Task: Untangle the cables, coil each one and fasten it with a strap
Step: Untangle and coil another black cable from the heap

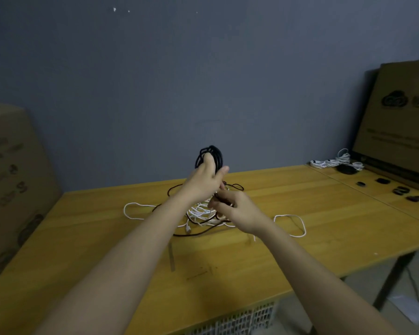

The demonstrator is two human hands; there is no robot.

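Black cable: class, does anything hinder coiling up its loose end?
Yes. The left hand holds the black coil, but the black cable trails through the white cable tangle on the table.

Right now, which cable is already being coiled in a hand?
The black cable: its loops are held up by the left hand. The white cable lies loose and tangled on the table.
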